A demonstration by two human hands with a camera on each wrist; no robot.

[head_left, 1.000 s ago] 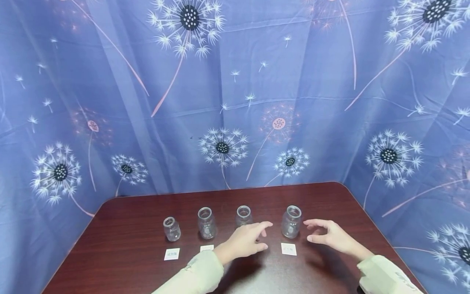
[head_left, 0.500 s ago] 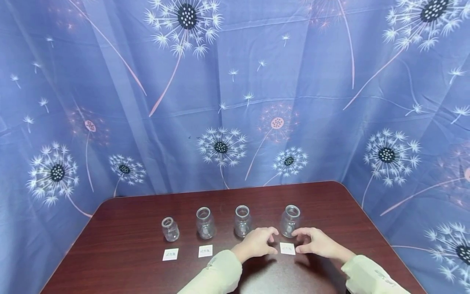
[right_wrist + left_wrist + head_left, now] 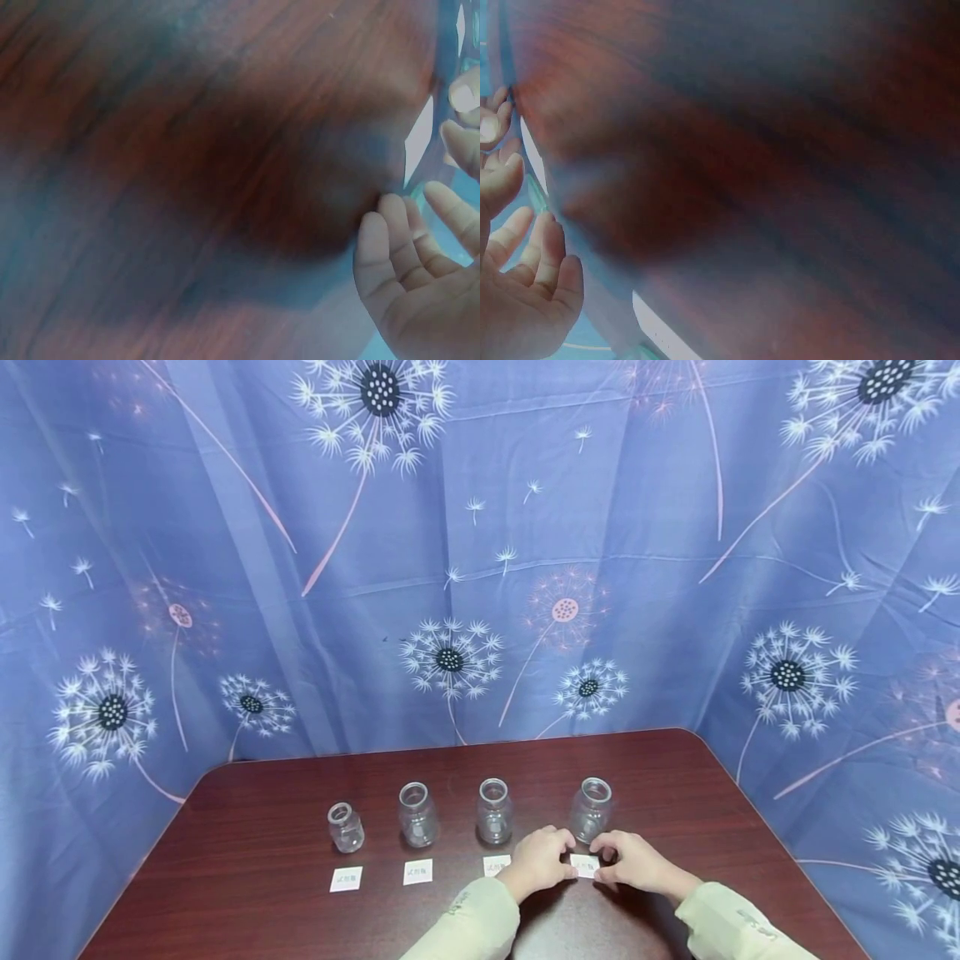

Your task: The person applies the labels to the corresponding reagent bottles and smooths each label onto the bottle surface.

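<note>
My left hand (image 3: 541, 860) and right hand (image 3: 636, 862) face each other low over the table, fingers loosely bent. Between their fingertips lies a small white paper card (image 3: 584, 866) with printed characters. The tips are at or very near its left and right edges; whether they touch it I cannot tell. Just behind the card stands an upright, lidless clear glass jar (image 3: 591, 810). In the left wrist view the left hand (image 3: 529, 292) is beside the card (image 3: 534, 154). The right wrist view has the right hand (image 3: 420, 277) near the card (image 3: 418, 142), its palm bare.
Left of this jar stand a glass jar (image 3: 495, 814), another jar (image 3: 418, 817) and a smaller jar (image 3: 347, 829). In front are a partly hidden card (image 3: 495, 865), a second card (image 3: 417, 872) and a third card (image 3: 346, 878). A blue patterned curtain (image 3: 375, 693) borders the brown table (image 3: 225, 860).
My left hand has moved right, uncovering the neighbouring jar and part of its card. My right hand has come left and nearer from beside the rightmost jar. Both now meet at the rightmost card.
</note>
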